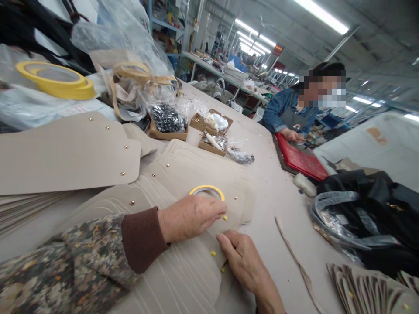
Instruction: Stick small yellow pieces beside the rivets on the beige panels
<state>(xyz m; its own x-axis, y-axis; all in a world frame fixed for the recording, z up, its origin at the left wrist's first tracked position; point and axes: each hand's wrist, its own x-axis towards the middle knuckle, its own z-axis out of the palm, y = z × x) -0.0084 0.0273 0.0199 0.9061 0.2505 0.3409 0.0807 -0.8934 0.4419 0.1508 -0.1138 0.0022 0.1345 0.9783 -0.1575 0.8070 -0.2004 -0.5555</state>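
Observation:
My left hand rests on a fanned stack of beige leather panels with brass studs, its fingers pinched on a small yellow piece of tape. A small roll of yellow tape lies just behind that hand. My right hand lies close below it, fingers curled and pressing on the edge of a panel. Small yellow bits sit on the panels between the hands. What the right fingers hold, if anything, is hidden.
A large beige panel stack lies at left, larger yellow tape rolls and plastic bags behind it. Cardboard trays of hardware stand mid-table. A black bag in plastic lies at right. A co-worker works over a red board.

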